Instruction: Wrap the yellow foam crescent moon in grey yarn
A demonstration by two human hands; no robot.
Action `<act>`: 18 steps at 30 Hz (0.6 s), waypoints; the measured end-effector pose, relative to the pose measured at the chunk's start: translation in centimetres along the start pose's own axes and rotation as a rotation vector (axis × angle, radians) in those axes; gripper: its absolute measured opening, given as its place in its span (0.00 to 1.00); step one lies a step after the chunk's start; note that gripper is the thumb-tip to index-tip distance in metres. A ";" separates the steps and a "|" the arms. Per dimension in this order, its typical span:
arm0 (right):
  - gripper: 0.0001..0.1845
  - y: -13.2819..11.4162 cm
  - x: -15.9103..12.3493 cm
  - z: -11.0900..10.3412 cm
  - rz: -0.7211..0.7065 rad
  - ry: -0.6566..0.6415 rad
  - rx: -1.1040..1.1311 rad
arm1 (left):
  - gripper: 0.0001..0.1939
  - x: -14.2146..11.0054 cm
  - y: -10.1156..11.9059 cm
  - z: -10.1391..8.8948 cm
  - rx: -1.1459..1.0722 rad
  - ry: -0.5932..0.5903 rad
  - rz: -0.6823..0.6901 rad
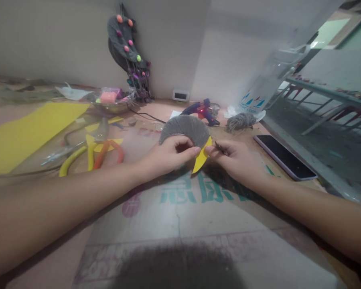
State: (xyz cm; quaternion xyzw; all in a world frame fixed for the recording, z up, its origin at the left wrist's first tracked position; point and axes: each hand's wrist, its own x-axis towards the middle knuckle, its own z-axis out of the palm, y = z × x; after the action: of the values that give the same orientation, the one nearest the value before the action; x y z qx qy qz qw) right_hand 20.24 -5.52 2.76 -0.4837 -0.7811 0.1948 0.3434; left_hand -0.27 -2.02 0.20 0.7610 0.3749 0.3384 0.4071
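Observation:
A crescent wrapped in grey yarn [185,127] is held up over the cardboard by my left hand [174,151], its fingers closed behind the inner curve. At the crescent's right end is a pointed yellow piece [202,158], flat like paper or felt. My left thumb touches its left edge. My right hand [233,156] pinches the piece's right edge between thumb and finger. A small dark pointed object [221,148] also sticks out of my right hand; its kind is unclear. Whether the yellow piece is fixed to the crescent cannot be seen.
Scissors with orange handles [104,154] and a yellow-handled tool [75,158] lie left, near a yellow sheet [33,136]. Behind are a glue gun [198,110] with a red light, a grey yarn bundle [240,121] and a decorated grey crescent [120,40]. A phone [284,156] lies right.

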 end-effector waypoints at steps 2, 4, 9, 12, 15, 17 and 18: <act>0.19 0.1 0.0 0.0 -0.007 -0.014 0.012 | 0.18 0.1 0.3 0.0 0.078 -0.004 0.032; 0.18 0.2 -0.1 0.1 0.001 -0.021 0.042 | 0.17 0.2 0.7 -0.1 0.129 -0.006 0.097; 0.15 0.3 0.0 0.1 0.042 -0.029 0.146 | 0.15 0.4 0.9 -0.4 0.135 -0.014 0.230; 0.15 0.3 0.1 0.1 0.070 -0.047 0.234 | 0.13 0.4 0.9 -0.4 0.110 -0.013 0.215; 0.16 0.5 0.2 0.2 0.104 -0.077 0.282 | 0.13 0.3 0.8 -0.3 0.105 -0.002 0.204; 0.17 0.7 0.2 0.3 0.119 -0.113 0.321 | 0.13 0.2 0.6 -0.3 0.075 -0.011 0.163; 0.18 0.7 0.2 0.3 0.126 -0.140 0.355 | 0.14 0.3 0.5 -0.3 0.037 -0.019 0.137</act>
State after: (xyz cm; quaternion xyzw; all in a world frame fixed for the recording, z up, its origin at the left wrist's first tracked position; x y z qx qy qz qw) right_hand 20.39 -5.00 2.18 -0.4488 -0.7248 0.3837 0.3550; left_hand -0.21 -1.89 0.80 0.7955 0.3241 0.3512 0.3726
